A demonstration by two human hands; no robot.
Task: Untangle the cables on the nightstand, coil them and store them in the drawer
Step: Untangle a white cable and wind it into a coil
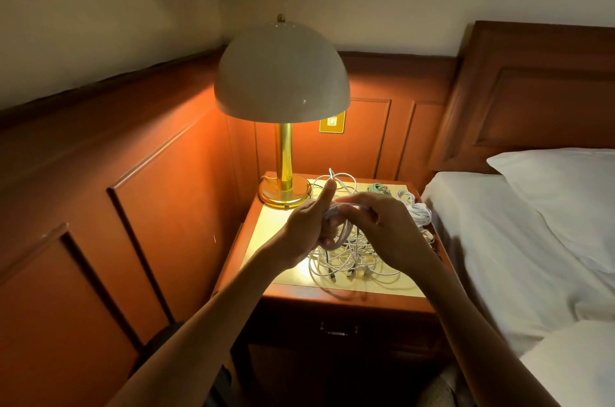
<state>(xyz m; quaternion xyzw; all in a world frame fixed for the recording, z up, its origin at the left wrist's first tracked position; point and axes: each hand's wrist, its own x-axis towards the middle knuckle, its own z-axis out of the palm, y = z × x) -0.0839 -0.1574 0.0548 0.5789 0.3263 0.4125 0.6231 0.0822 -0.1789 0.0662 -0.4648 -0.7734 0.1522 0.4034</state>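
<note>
Cable coil (344, 231) hangs lengthwise downward, gripped by curled left hand (304, 228); right hand (382, 227) pinches its top strand.

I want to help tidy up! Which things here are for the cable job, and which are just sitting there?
For the job: left hand and right hand holding the white cable; tangled cables; green coil; white bundle; drawer; nightstand.

Just sitting there: lamp; wall switch; pillow; bed.
</note>
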